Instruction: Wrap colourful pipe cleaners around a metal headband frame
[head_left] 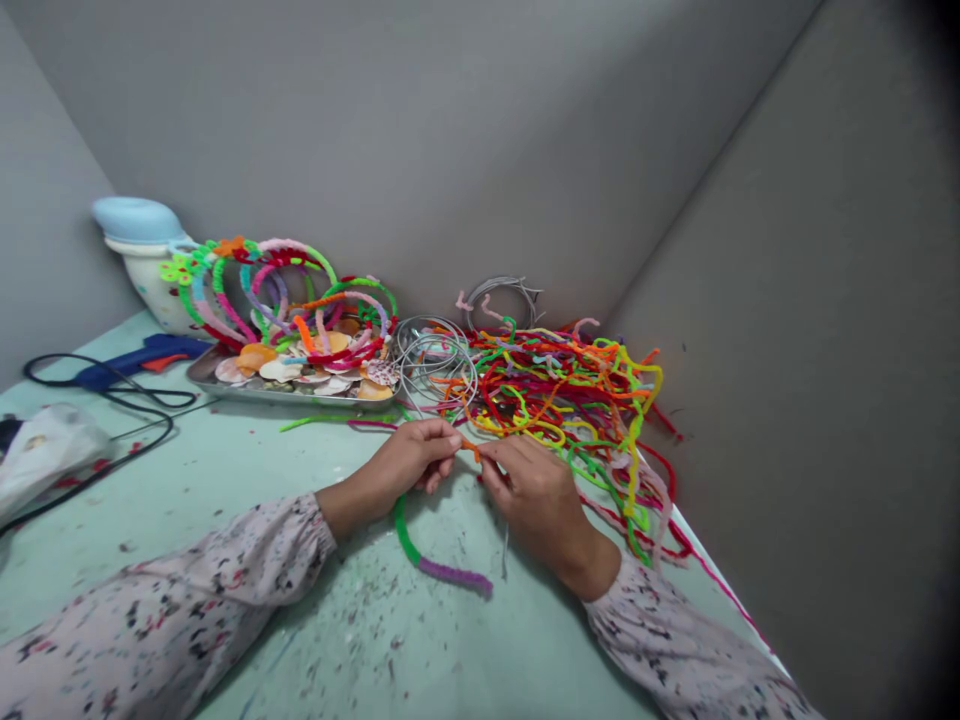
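Between my two hands is a short stretch of orange pipe cleaner (pixel 470 449). My left hand (pixel 424 455) pinches its left end, and the fingertips of my right hand (pixel 532 490) close on its right end. Below my left hand hangs a curved strip wrapped in green and purple pipe cleaner (pixel 450 573); how it joins the orange part is hidden by the fingers. A thin grey wire (pixel 505 550) shows just under my right hand.
A metal tray (pixel 300 397) holds shells and colourful wrapped hoops. Coiled wire (pixel 435 365) lies beside a big pile of pipe cleaners (pixel 555 385). At left are a blue glue gun (pixel 135 360) with a black cord, a plastic bag (pixel 52 450) and a blue-topped white container (pixel 142 235).
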